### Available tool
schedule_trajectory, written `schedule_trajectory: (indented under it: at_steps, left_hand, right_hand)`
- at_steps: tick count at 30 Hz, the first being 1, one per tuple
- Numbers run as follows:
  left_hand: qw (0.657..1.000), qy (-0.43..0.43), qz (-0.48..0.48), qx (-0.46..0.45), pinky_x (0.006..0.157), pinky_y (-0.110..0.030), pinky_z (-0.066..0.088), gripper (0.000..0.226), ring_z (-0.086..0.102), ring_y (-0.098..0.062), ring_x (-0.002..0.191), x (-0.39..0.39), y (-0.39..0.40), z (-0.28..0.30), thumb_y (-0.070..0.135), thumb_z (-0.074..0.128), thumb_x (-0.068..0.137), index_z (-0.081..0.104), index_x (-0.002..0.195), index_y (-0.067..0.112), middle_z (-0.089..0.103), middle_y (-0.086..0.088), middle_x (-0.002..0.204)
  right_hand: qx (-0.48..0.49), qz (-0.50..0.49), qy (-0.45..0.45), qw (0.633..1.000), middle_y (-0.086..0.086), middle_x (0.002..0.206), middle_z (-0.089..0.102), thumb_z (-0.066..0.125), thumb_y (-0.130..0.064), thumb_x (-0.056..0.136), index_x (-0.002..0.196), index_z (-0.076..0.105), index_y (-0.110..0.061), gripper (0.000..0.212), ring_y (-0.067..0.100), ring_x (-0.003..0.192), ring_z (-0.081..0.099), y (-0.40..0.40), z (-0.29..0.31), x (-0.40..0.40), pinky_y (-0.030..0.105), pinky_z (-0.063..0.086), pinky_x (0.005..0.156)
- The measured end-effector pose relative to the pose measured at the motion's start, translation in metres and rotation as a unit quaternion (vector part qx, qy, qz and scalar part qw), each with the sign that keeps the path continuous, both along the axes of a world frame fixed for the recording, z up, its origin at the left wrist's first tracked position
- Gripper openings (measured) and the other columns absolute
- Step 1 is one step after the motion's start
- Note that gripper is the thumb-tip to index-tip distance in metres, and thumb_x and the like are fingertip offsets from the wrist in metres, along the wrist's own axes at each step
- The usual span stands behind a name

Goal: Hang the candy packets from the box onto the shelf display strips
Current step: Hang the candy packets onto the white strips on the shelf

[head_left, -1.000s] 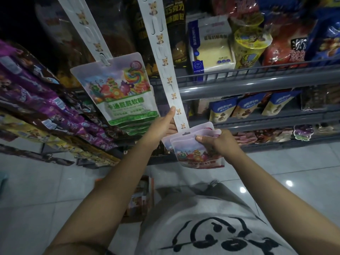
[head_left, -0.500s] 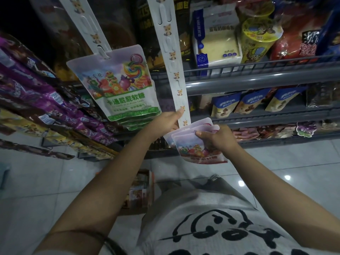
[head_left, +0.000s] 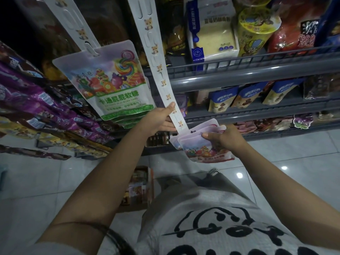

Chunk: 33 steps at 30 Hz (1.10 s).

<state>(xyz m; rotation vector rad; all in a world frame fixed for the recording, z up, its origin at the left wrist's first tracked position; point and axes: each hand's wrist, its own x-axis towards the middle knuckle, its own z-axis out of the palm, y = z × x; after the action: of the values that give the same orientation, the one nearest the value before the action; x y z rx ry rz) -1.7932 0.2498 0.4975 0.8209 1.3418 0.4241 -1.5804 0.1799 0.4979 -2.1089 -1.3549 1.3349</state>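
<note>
1. Candy packets (head_left: 204, 144), a small fanned stack with pale tops and fruit-coloured print, sit at the bottom end of the right-hand display strip (head_left: 160, 70), their top edges touching its lowest hooks.
2. The right hand (head_left: 223, 138) grips the stack from the right, thumb across the front packet, fingers curled behind.
3. The left hand (head_left: 161, 120) pinches the same strip just above the packets, thumb lying along the strip's front face.
4. A second display strip (head_left: 77, 28) hangs to the left, well apart; a larger candy pouch (head_left: 110, 80) with a swirl lollipop and green band hangs from it, more pouches layered behind.
5. Both white strips carry small cartoon-animal prints and slotted hooks.
6. A cardboard box (head_left: 139, 186) of packets stands on the tiled floor (head_left: 27, 181) below, between the arms.
7. Grey wire shelves (head_left: 239, 74) behind hold a blueberry-labelled carton (head_left: 211, 32), a yellow tub (head_left: 255, 26) and blue-and-cream snack bags (head_left: 244, 97).
8. Purple packets (head_left: 36, 107) line the rack at left.
</note>
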Motion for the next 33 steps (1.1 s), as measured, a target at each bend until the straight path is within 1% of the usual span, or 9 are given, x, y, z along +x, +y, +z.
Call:
schedule_trajectory:
  at_steps: [4,8,11,16,18,23,26,30,33]
  left_hand:
    - [1.0,-0.015,0.015,-0.011,0.077,-0.037,0.059,0.043,0.069,-0.03,0.09,0.006,-0.002,0.0,0.038,0.05,0.096,0.053,0.119,0.002,0.064,-0.023,0.115]
    - [1.0,-0.02,0.014,-0.011,0.082,-0.041,0.056,0.048,0.066,-0.029,0.094,0.012,-0.006,0.001,0.048,0.039,0.097,0.05,0.121,0.007,0.061,-0.02,0.121]
    - [0.999,-0.02,0.025,-0.027,0.081,-0.043,0.056,0.062,0.063,-0.035,0.104,0.014,-0.004,-0.001,0.054,0.031,0.097,0.043,0.134,0.006,0.059,-0.024,0.124]
    - [0.999,0.024,0.003,0.023,0.081,-0.037,0.055,0.042,0.064,-0.033,0.1,0.02,-0.012,-0.012,0.032,0.043,0.1,0.044,0.134,0.007,0.059,-0.023,0.126]
    - [1.0,0.016,0.006,0.009,0.083,-0.036,0.055,0.043,0.064,-0.031,0.099,0.022,-0.014,-0.018,0.034,0.045,0.099,0.048,0.131,0.006,0.06,-0.022,0.125]
    - [0.999,-0.005,0.012,-0.033,0.089,-0.04,0.053,0.045,0.065,-0.033,0.1,0.026,-0.018,-0.023,0.045,0.044,0.097,0.049,0.124,0.01,0.062,-0.021,0.119]
    - [0.999,-0.014,0.022,-0.043,0.091,-0.041,0.052,0.037,0.063,-0.033,0.102,0.026,-0.019,-0.026,0.037,0.043,0.099,0.051,0.12,0.007,0.062,-0.019,0.116]
    - [0.995,-0.049,0.041,-0.071,0.082,-0.035,0.053,0.033,0.062,-0.032,0.1,0.025,-0.02,-0.026,0.027,0.044,0.1,0.05,0.122,0.003,0.061,-0.02,0.117]
    - [0.994,-0.051,0.056,-0.083,0.085,-0.042,0.051,0.04,0.058,-0.036,0.112,0.019,-0.016,-0.026,0.03,0.045,0.099,0.045,0.13,0.005,0.057,-0.023,0.126]
  right_hand:
    - [0.003,-0.006,0.021,1.0,0.008,0.091,0.061,0.071,-0.035,0.08,0.107,0.063,-0.006,0.041,0.019,0.074,0.057,0.003,-0.001,0.0,0.025,0.047,0.061]
    - [-0.006,0.05,-0.015,0.999,0.002,0.077,0.06,0.07,-0.041,0.079,0.086,0.059,-0.015,0.029,0.012,0.065,0.056,0.007,-0.004,-0.005,0.023,0.046,0.06]
    - [0.005,0.065,-0.021,0.998,-0.008,0.064,0.053,0.07,-0.039,0.081,0.072,0.056,-0.02,0.025,0.01,0.063,0.053,0.006,-0.005,-0.006,0.018,0.041,0.055]
    - [-0.01,0.039,-0.015,0.999,0.002,0.081,0.058,0.07,-0.039,0.08,0.089,0.057,-0.015,0.029,0.012,0.065,0.053,0.002,-0.012,0.0,0.02,0.044,0.056]
    - [-0.014,0.04,-0.028,0.999,0.007,0.081,0.063,0.07,-0.043,0.079,0.088,0.061,-0.012,0.033,0.014,0.065,0.056,0.002,-0.018,0.004,0.024,0.049,0.06]
    - [-0.015,0.014,-0.028,0.999,0.006,0.087,0.06,0.07,-0.041,0.08,0.107,0.063,-0.006,0.045,0.023,0.081,0.06,-0.001,-0.02,0.01,0.023,0.043,0.058]
    - [-0.013,0.01,-0.022,1.0,0.006,0.086,0.059,0.07,-0.039,0.08,0.104,0.063,-0.006,0.041,0.024,0.082,0.06,-0.003,-0.02,0.007,0.025,0.043,0.061]
    - [-0.01,0.009,-0.014,1.0,0.007,0.084,0.062,0.071,-0.039,0.079,0.097,0.065,-0.007,0.038,0.024,0.078,0.062,-0.004,-0.023,0.0,0.027,0.047,0.065]
    - [-0.014,0.031,-0.012,0.999,0.011,0.079,0.062,0.072,-0.036,0.079,0.086,0.063,-0.009,0.03,0.025,0.071,0.061,-0.009,-0.025,-0.003,0.031,0.049,0.068]
